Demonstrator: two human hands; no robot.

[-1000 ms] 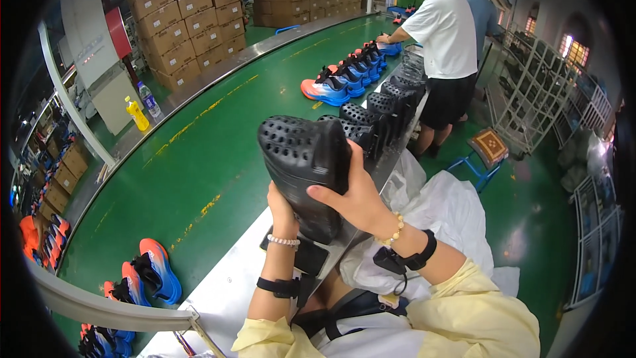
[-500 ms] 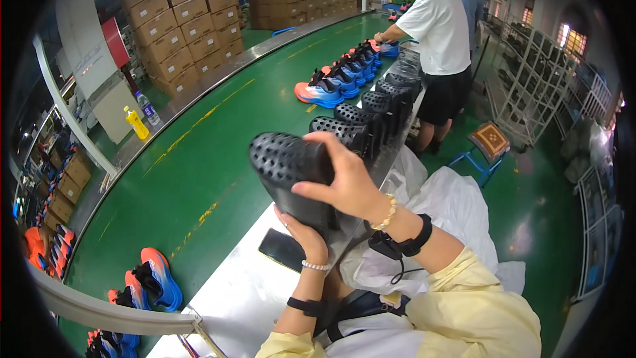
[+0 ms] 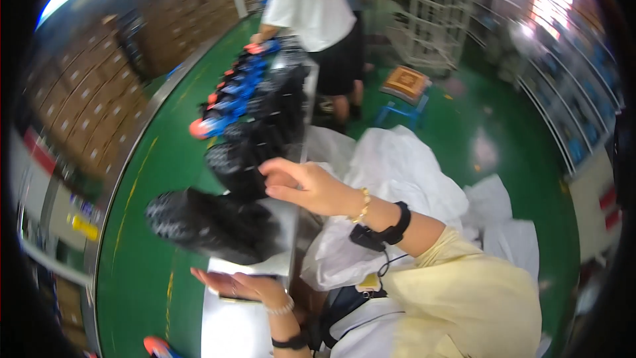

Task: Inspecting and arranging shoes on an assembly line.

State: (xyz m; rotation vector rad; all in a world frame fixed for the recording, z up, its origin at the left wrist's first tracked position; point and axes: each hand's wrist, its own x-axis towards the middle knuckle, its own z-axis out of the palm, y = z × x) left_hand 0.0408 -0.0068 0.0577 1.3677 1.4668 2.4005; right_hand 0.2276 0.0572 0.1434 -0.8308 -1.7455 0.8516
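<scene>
A black shoe last point(image 3: 199, 222) with a hole-dotted toe sits at the near end of the row, blurred by motion. My left hand point(image 3: 245, 285) lies just below it, palm up and fingers stretched out, holding nothing. Above and right of the last, my right hand point(image 3: 301, 185) is off it, fingers loosely bent and apart, with nothing between them. More black lasts point(image 3: 232, 162) run away from me along the metal ledge, close together.
Blue and orange sneakers point(image 3: 228, 103) line the green belt point(image 3: 149, 172) beside the lasts. White plastic bags point(image 3: 404, 172) bulge to the right. A person in a white shirt point(image 3: 311, 6) stands at the far end. A blue stool point(image 3: 404, 93) with a patterned cushion is on the floor.
Both hands have let go of the black shoe last, which has moved from midair to the row's near end. My view has swung to the right.
</scene>
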